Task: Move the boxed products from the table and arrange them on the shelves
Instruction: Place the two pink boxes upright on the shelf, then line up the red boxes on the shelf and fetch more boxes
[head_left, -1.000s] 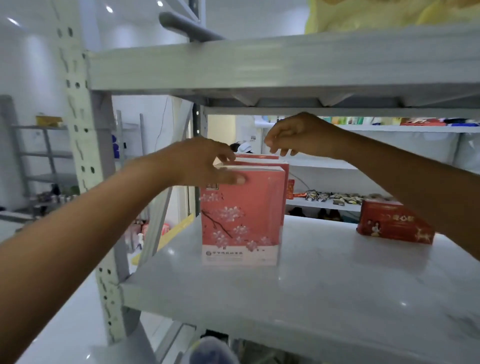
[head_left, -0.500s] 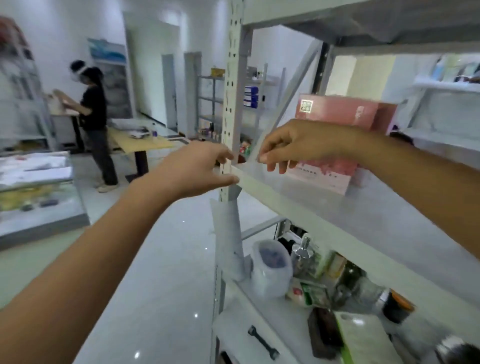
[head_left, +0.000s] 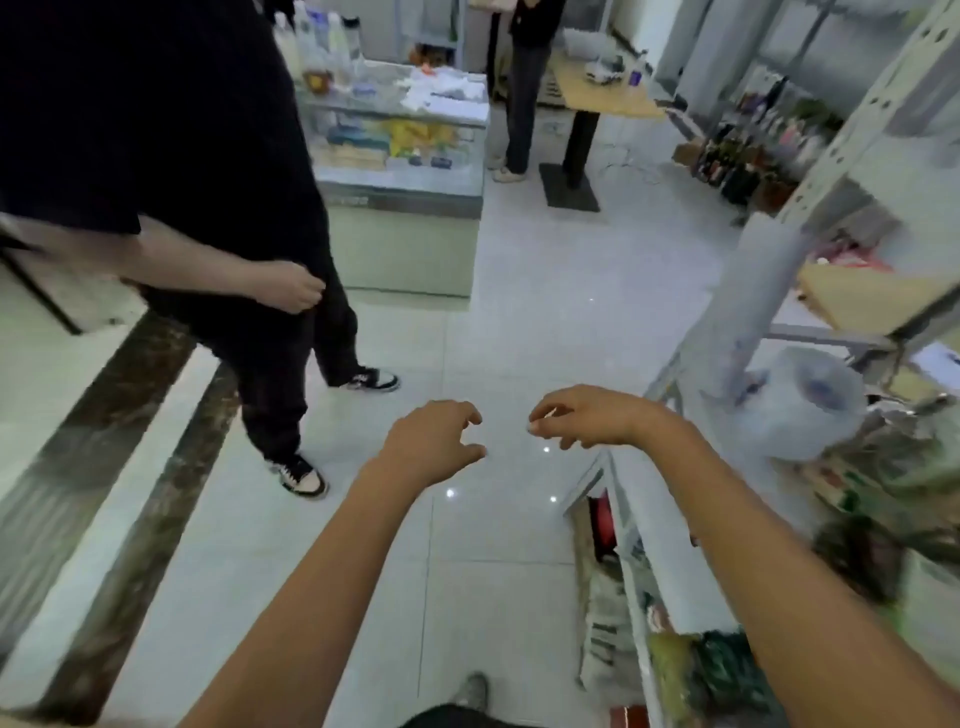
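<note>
The pale tiled floor (head_left: 519, 322) lies beneath the left grip (head_left: 434, 447) and the right grip (head_left: 587, 421); left of the left grip a pair of black-and-white sneakers (head_left: 301, 475) stands on it, and farther off a glass worktop (head_left: 400, 187) carrying bottles (head_left: 322, 52). Right of the right grip, the white shelf (head_left: 670, 545) holds a clear plastic bag (head_left: 800, 405) and blurred packets (head_left: 727, 670).

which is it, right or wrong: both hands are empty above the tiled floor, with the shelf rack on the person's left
Wrong on one point: the head view shows the shelf rack on the person's right, not left. The rest stands: left hand and right hand are empty above the tiled floor.
</note>
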